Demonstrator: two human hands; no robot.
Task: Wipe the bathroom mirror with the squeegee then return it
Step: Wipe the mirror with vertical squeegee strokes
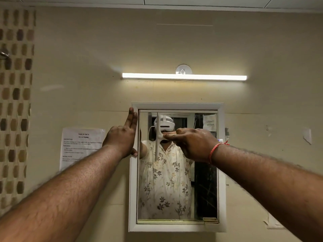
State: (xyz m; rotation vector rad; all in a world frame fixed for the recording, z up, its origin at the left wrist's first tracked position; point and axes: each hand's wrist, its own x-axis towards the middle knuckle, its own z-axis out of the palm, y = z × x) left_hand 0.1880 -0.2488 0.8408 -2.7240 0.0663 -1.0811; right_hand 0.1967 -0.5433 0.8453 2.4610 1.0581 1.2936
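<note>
Squeegee point(157, 137) blade stands vertical against the upper left of the mirror point(178, 189), projecting leftward from the right hand point(190, 144), whose fingers close on its handle; left hand point(122, 137), flat and empty, braces the frame point(133, 189).

Mirrors: one mirror point(178, 189) in a white frame
Squeegees: one squeegee point(157, 137), upright against the glass
Hands: two, left hand point(122, 137) and right hand point(192, 144)
Light bars: one light bar point(184, 77)
Printed sheets: one printed sheet point(80, 145)
Wrist threads: one red thread point(215, 150)
</note>
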